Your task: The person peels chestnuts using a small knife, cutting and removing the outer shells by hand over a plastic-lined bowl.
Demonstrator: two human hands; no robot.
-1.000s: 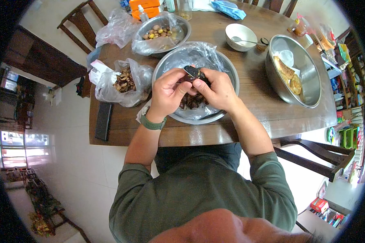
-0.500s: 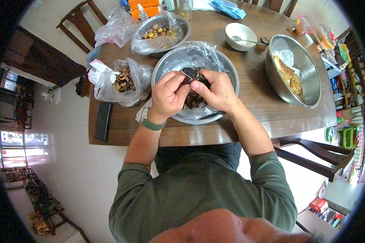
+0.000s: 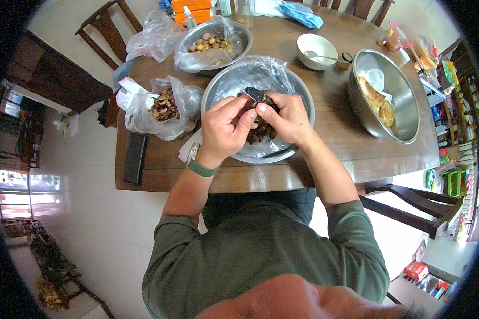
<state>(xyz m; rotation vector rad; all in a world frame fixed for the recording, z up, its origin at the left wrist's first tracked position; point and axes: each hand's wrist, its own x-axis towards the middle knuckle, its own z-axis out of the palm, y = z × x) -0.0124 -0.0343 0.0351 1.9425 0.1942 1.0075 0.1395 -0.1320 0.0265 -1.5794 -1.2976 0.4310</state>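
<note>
Above the lined basin (image 3: 214,90), the left hand (image 3: 221,128) and right hand (image 3: 291,119) are pinching a dark piece (image 3: 261,96) between their fingers (image 3: 231,108). A bag of scraps (image 3: 189,99) is sitting just left, a smaller bowl (image 3: 245,45) is standing beyond, and a steel bowl (image 3: 403,119) is resting right on the brown desk (image 3: 330,109); chairs (image 3: 105,27) are flanking it.

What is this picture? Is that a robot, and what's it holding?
No robot here! It's a person with two bare hands. A camera worn on the head looks forward and down, so you see the person's own arms. The left hand and right hand pinch a small dark thing, too hidden to name, over a metal basin lined with clear plastic. Also on the wooden table are a plastic bag of brown scraps, a white bowl with a spoon, and a big metal bowl.
</note>
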